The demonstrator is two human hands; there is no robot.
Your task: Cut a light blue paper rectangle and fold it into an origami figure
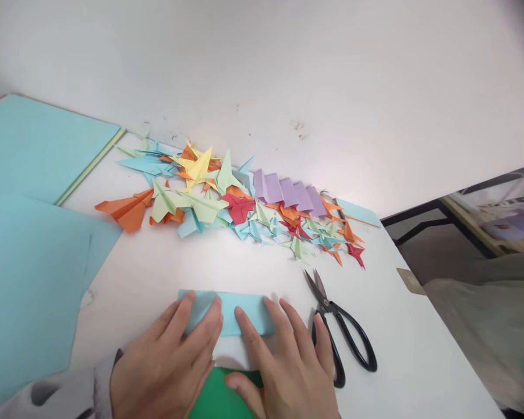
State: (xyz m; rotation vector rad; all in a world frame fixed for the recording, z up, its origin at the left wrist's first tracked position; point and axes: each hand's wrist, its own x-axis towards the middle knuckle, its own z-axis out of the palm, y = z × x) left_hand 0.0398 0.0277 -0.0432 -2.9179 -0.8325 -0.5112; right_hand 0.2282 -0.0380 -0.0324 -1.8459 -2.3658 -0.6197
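Both hands press flat on a folded light-blue paper strip (233,311) on the white bench (410,349): the left hand (168,364) on its left end, the right hand (288,366) on its right. Black scissors (340,331) lie just right of the right hand, and a heap of colourful folded paper figures (236,203) lies beyond.

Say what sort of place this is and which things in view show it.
Most likely a paper-craft table, perhaps in a classroom. A heap of folded paper shapes lies on it, large light-blue sheets at the left, black scissors beside the right hand, which presses a folded blue strip.
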